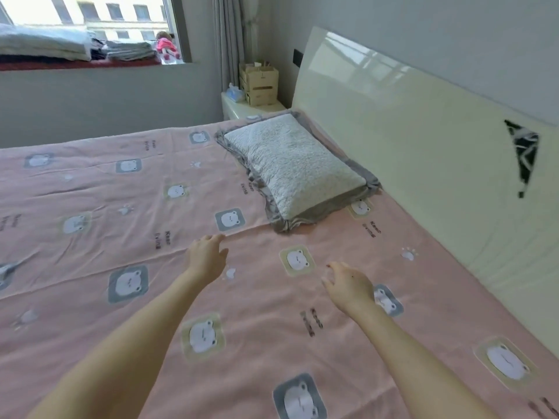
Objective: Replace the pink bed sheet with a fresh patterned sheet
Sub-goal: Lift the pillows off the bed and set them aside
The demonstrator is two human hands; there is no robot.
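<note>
Head camera: I am holding the left hand (pixel 207 257) and right hand (pixel 351 287) over the patterned sheet (pixel 257 343), fingers loosely spread, gripping nothing, near the pillow (pixel 293 164).

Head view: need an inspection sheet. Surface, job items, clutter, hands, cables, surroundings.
Surface: bed under a pink bear-print sheet, spread flat, lightly creased.
Job's things: the sheet; white textured pillow with grey frill lying on it beside the glossy cream headboard.
Clutter: folded grey linen stack and pink-dressed doll on the windowsill.
Hands: left hand and right hand open, holding nothing, low over the sheet; contact unclear.
Cables: nothing seen.
Surroundings: grey curtain, cream bedside table, wooden organiser box, black triangular mark on the headboard.
</note>
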